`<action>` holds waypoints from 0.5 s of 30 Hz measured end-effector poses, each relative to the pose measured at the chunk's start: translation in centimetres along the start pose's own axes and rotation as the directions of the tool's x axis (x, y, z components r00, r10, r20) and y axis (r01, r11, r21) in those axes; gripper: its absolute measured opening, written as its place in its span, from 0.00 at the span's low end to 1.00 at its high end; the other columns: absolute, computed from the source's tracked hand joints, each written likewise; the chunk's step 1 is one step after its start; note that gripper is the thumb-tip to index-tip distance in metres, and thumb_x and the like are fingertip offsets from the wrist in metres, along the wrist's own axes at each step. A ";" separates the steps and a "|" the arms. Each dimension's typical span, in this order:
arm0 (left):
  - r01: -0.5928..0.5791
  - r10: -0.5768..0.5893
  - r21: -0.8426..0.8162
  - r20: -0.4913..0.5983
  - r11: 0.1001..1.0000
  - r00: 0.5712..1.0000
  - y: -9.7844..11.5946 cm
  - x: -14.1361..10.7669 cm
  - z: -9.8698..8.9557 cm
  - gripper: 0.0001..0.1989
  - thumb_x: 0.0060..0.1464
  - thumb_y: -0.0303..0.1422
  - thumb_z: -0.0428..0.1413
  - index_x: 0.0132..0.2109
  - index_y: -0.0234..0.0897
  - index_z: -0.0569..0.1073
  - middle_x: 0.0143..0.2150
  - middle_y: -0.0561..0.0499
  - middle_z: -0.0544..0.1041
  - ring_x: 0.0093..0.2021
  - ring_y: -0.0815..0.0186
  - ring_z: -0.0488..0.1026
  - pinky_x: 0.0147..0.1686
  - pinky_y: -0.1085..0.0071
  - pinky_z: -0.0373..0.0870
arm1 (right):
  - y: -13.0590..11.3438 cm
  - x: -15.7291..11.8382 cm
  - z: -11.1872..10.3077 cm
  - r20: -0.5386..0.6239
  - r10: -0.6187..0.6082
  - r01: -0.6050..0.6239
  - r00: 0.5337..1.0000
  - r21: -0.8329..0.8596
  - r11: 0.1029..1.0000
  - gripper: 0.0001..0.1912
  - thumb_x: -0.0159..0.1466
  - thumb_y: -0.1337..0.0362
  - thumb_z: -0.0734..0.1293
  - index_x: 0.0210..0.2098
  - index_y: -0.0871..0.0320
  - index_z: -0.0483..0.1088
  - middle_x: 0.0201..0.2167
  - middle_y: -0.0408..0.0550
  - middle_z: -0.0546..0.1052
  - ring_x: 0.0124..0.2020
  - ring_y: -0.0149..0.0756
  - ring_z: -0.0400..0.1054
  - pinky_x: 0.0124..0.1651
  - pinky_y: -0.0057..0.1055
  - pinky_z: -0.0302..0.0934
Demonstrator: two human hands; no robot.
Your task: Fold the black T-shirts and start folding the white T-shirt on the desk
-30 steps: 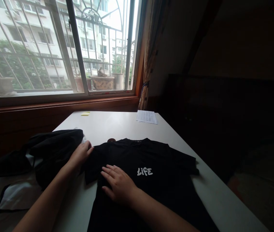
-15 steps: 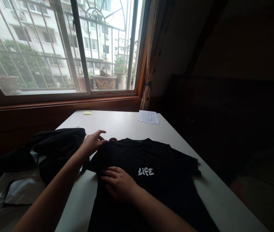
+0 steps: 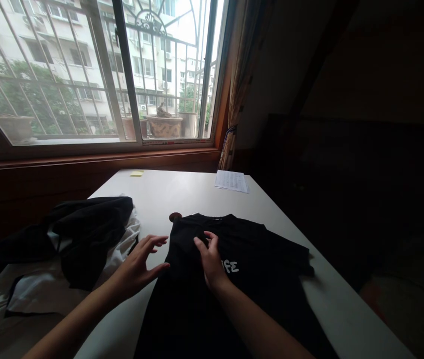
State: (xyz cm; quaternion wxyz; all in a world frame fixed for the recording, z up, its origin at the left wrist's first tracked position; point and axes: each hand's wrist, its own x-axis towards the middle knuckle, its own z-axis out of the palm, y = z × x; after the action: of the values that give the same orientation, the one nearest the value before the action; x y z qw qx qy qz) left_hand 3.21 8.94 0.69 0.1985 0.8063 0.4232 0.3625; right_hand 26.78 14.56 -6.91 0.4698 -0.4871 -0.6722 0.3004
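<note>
A black T-shirt (image 3: 249,304) lies front up, its neckline toward the window and its white chest lettering partly covered. The sleeve on its left side is folded inward over the chest. My right hand (image 3: 212,259) is on that folded sleeve, thumb and fingers curled around a bit of dark cloth. Just off the shirt's left edge, my left hand (image 3: 142,264) hovers with thumb and fingers spread, holding nothing. The shirt's other sleeve (image 3: 290,247) is stretched out to the right.
A heap of black and white clothes (image 3: 84,234) lies on the left of the white table (image 3: 182,192). A small brown round object (image 3: 175,217) sits by the shirt's shoulder. Papers (image 3: 231,181) and a yellow sticky note (image 3: 137,173) lie at the far edge, below a barred window.
The left-side sleeve has been folded inward onto the chest. My right hand has moved right and up with it. My left hand has left the shoulder and come nearer, its fingers spread.
</note>
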 end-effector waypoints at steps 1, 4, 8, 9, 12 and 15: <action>0.001 -0.002 0.066 0.021 0.998 1.000 -0.5 -0.9 0.3 0.27 0.61 0.39 0.60 0.64 0.48 0.62 0.58 0.44 0.70 0.56 0.55 0.71 0.52 0.56 0.75 | 0.1 0.0 0.1 -0.017 -0.001 0.000 1.000 -0.029 1.000 0.25 0.69 0.57 0.59 0.64 0.50 0.54 0.49 0.53 0.75 0.48 0.45 0.73 0.45 0.40 0.71; 0.003 -0.014 0.213 0.053 0.977 0.998 -1.1 -2.8 1.8 0.27 0.58 0.37 0.62 0.62 0.47 0.64 0.54 0.44 0.71 0.53 0.54 0.71 0.52 0.55 0.74 | 0.2 -0.1 0.2 -0.093 0.067 -0.069 0.993 -0.014 0.998 0.27 0.66 0.59 0.61 0.64 0.52 0.53 0.51 0.54 0.73 0.49 0.44 0.72 0.48 0.40 0.70; 0.027 -0.050 0.325 0.063 0.945 0.997 -1.1 -3.1 3.7 0.19 0.59 0.28 0.57 0.56 0.44 0.67 0.50 0.46 0.71 0.50 0.55 0.71 0.50 0.57 0.73 | -0.2 0.4 -0.4 -0.134 0.158 -0.157 0.978 0.014 0.987 0.23 0.62 0.62 0.63 0.56 0.52 0.60 0.50 0.53 0.73 0.48 0.44 0.72 0.48 0.40 0.69; 0.025 -0.058 0.345 0.084 0.938 0.995 -1.1 -3.1 3.9 0.17 0.58 0.25 0.55 0.54 0.43 0.69 0.49 0.46 0.71 0.49 0.56 0.71 0.48 0.59 0.73 | -0.4 0.7 -0.8 -0.137 0.179 -0.179 0.974 0.012 0.984 0.21 0.61 0.62 0.63 0.54 0.53 0.63 0.49 0.53 0.74 0.48 0.45 0.72 0.49 0.40 0.68; 0.023 -0.085 0.389 0.144 0.921 0.986 -1.2 -3.2 3.7 0.14 0.56 0.20 0.51 0.46 0.42 0.70 0.46 0.48 0.72 0.46 0.59 0.72 0.44 0.64 0.72 | -0.9 2.0 -2.5 -0.058 0.256 -0.258 0.965 -0.049 0.965 0.17 0.60 0.64 0.61 0.49 0.54 0.67 0.42 0.49 0.76 0.44 0.42 0.72 0.44 0.37 0.68; 0.043 -0.118 0.420 0.154 0.907 0.981 -1.4 -3.5 3.1 0.13 0.55 0.20 0.49 0.43 0.41 0.69 0.44 0.48 0.71 0.43 0.60 0.72 0.42 0.66 0.71 | -1.1 3.7 -4.5 0.081 0.299 -0.285 0.951 -0.148 0.947 0.14 0.58 0.65 0.62 0.44 0.56 0.70 0.28 0.42 0.74 0.29 0.36 0.70 0.33 0.31 0.64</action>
State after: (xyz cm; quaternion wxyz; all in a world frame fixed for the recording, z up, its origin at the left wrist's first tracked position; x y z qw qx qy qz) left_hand 3.46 6.78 -3.76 0.0743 0.8406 0.5042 0.1835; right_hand 30.22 17.46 -3.03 0.3513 -0.5960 -0.6342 0.3453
